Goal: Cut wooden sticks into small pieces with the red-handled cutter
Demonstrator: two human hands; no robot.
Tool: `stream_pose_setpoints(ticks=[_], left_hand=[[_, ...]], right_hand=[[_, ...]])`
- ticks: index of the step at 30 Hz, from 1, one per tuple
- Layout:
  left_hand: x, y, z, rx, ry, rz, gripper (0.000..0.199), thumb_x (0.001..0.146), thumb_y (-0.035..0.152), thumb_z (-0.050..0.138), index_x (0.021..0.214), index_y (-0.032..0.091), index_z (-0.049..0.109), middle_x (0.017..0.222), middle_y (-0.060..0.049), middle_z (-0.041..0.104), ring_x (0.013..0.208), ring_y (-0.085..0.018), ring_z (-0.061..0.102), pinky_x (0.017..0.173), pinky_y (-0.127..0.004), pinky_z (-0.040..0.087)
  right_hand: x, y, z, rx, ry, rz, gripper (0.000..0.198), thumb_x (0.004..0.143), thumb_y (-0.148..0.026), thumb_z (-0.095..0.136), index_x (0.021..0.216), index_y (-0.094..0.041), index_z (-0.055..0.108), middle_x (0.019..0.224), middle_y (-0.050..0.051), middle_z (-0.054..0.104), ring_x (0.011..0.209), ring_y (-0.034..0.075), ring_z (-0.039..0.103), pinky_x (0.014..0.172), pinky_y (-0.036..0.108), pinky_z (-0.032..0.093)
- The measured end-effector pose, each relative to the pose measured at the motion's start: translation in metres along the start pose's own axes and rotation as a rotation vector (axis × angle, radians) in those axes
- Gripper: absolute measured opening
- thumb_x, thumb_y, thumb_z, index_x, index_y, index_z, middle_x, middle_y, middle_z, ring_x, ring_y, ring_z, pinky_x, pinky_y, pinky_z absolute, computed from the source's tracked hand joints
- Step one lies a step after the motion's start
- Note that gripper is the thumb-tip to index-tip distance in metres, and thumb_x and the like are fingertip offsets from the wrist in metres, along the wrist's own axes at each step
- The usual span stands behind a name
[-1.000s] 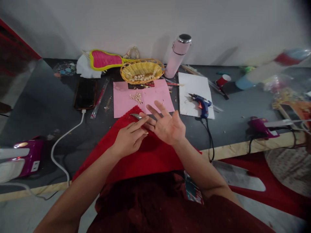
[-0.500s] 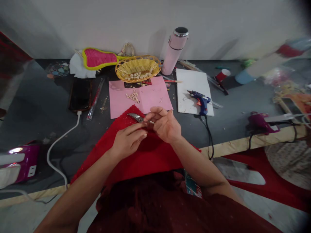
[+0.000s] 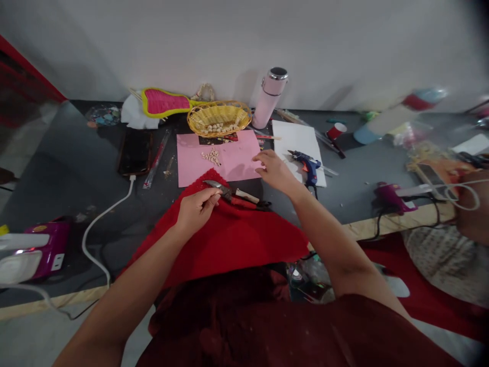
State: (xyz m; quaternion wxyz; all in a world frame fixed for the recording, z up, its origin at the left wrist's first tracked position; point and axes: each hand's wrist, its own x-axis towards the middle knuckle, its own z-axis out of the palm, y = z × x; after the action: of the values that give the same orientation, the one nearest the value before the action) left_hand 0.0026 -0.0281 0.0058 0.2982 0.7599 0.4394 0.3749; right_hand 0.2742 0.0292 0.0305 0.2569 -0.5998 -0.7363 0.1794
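Observation:
My left hand [image 3: 197,209] is closed in a pinch above the red cloth [image 3: 233,244], by the blade end of the pruning shears. Whatever sits between its fingertips is too small to make out. The pruning shears [image 3: 244,200] lie on the cloth, showing a curved metal blade, a red handle and a pale one. Over the right edge of the pink paper [image 3: 187,168] hovers my right hand [image 3: 275,172], its fingers apart and bent, with nothing visible in them. Small pale pieces [image 3: 211,156] are piled on that paper.
Behind the paper stand a yellow wicker basket [image 3: 219,118] with pale pieces and a pink flask [image 3: 267,97]. A blue glue gun [image 3: 307,165] lies on a white board [image 3: 298,133] at right. A phone [image 3: 134,153] with a white cable [image 3: 91,224] is at left. Another person's arm [image 3: 473,204] shows far right.
My right hand has left the shears and moved right and forward, toward the paper's right edge. My left hand has stayed near the blade, its fingers now pinched. The shears' handles have come into view.

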Motion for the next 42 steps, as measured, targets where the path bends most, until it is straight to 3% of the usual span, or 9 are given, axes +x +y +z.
stream_pose_setpoints(ticks=[5, 8, 14, 22, 29, 34, 42], left_hand=[[0.001, -0.001, 0.000, -0.004, -0.003, -0.038, 0.027, 0.092, 0.035, 0.047, 0.102, 0.019, 0.067, 0.072, -0.001, 0.070, 0.069, -0.013, 0.066, 0.068, -0.022, 0.049], [0.001, -0.001, 0.000, -0.003, -0.003, -0.025, 0.027, 0.092, 0.035, 0.046, 0.101, 0.020, 0.067, 0.072, 0.000, 0.070, 0.068, -0.013, 0.066, 0.067, -0.023, 0.049], [0.002, -0.002, 0.000, -0.016, 0.004, 0.006, 0.025, 0.093, 0.034, 0.046, 0.100, 0.021, 0.066, 0.072, 0.000, 0.070, 0.067, -0.012, 0.065, 0.066, -0.022, 0.048], [0.002, -0.004, -0.001, -0.019, 0.007, 0.052, 0.024, 0.093, 0.032, 0.045, 0.098, 0.021, 0.066, 0.071, 0.001, 0.069, 0.066, -0.012, 0.065, 0.065, -0.021, 0.047], [0.002, -0.005, 0.000, -0.018, 0.001, 0.069, 0.025, 0.094, 0.032, 0.045, 0.096, 0.020, 0.066, 0.074, -0.001, 0.070, 0.067, -0.012, 0.065, 0.063, -0.022, 0.045], [0.002, -0.007, 0.002, -0.018, -0.009, 0.073, 0.023, 0.094, 0.030, 0.045, 0.095, 0.020, 0.066, 0.079, -0.001, 0.070, 0.070, -0.012, 0.065, 0.064, -0.021, 0.045], [0.003, -0.009, 0.005, -0.018, -0.027, 0.092, 0.023, 0.094, 0.029, 0.045, 0.095, 0.020, 0.065, 0.083, -0.002, 0.071, 0.073, -0.013, 0.065, 0.064, -0.021, 0.044]], right_hand=[[0.024, 0.013, 0.010, -0.226, -0.105, 0.040, 0.035, 0.079, -0.018, 0.056, 0.114, -0.011, 0.061, 0.111, 0.013, 0.061, 0.086, 0.019, 0.060, 0.087, 0.032, 0.046], [0.034, 0.013, 0.014, -0.348, -0.165, 0.053, 0.028, 0.081, -0.016, 0.053, 0.107, -0.013, 0.065, 0.105, 0.011, 0.065, 0.096, 0.020, 0.059, 0.088, 0.029, 0.044], [0.049, 0.014, 0.014, -0.459, -0.195, 0.120, 0.025, 0.082, -0.015, 0.049, 0.098, -0.017, 0.067, 0.103, 0.010, 0.069, 0.092, 0.021, 0.062, 0.081, 0.029, 0.044], [0.066, 0.009, 0.021, -0.508, -0.241, 0.140, 0.024, 0.071, -0.014, 0.057, 0.093, -0.018, 0.068, 0.095, 0.008, 0.071, 0.089, 0.022, 0.063, 0.076, 0.029, 0.045], [0.085, 0.002, 0.029, -0.460, -0.172, 0.116, 0.028, 0.075, -0.013, 0.052, 0.099, -0.015, 0.067, 0.098, 0.008, 0.070, 0.090, 0.018, 0.062, 0.078, 0.026, 0.045], [0.102, 0.003, 0.036, -0.470, -0.106, 0.183, 0.030, 0.076, -0.012, 0.050, 0.101, -0.013, 0.066, 0.101, 0.009, 0.069, 0.091, 0.020, 0.062, 0.078, 0.027, 0.045], [0.107, -0.007, 0.045, -0.474, -0.142, 0.189, 0.026, 0.078, -0.012, 0.051, 0.097, -0.015, 0.069, 0.105, 0.011, 0.069, 0.098, 0.025, 0.062, 0.084, 0.032, 0.046]])
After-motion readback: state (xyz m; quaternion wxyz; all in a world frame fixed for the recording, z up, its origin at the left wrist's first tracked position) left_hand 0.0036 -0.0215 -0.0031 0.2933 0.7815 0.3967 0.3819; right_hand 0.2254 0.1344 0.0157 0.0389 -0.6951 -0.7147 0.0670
